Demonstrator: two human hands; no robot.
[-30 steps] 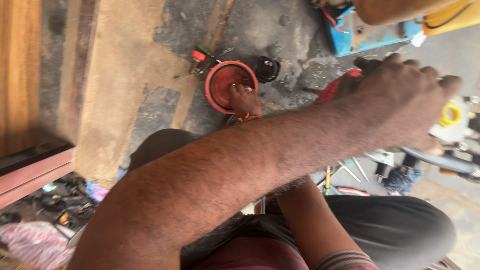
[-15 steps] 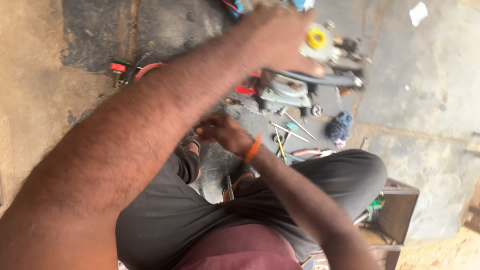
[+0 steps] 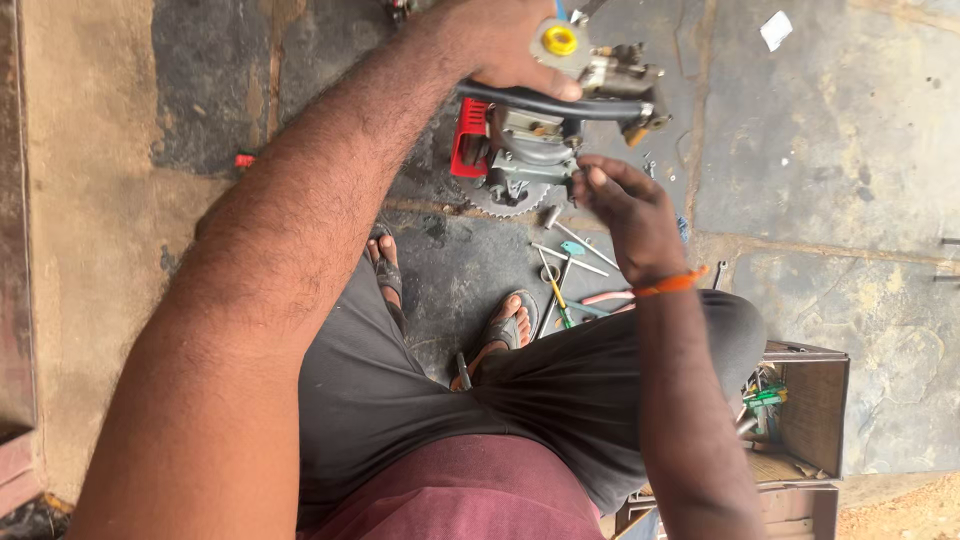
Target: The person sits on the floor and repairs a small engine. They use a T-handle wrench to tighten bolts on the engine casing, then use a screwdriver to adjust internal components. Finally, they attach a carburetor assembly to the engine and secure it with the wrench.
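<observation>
Dismantling looks to be well under way, judging by how things lie now; the small engine (image 3: 535,150) sits on the stone floor (image 3: 800,180) just beyond the person's sandalled feet, with its metal body bare, a toothed disc (image 3: 508,203) exposed at its near edge and only a red cover (image 3: 468,137) on one side; loose tools (image 3: 570,275) lie scattered between the engine and the knees, which suggests that parts have already come off and that more work remains on the unit; how much is left cannot be told from this view. The left hand (image 3: 510,40) is clamped around the black tubular handle (image 3: 560,103) that runs across the top of the engine, steadying it; the right hand (image 3: 625,205) hovers just beside the metal body with fingers loosely curled and apart from it, and whether it pinches some small part cannot be told; an orange band (image 3: 672,284) circles that wrist. A round yellow cap (image 3: 559,40) stands on the upper part of the engine, right beside the left hand's knuckles. Of packages and labels there is little; a crumpled white scrap (image 3: 775,30) lies on the floor well away at the top right; an open brown box (image 3: 805,410) with upright walls stands by the right knee, with green-handled tools (image 3: 762,395) poking out; no sign or readable label shows anywhere.
</observation>
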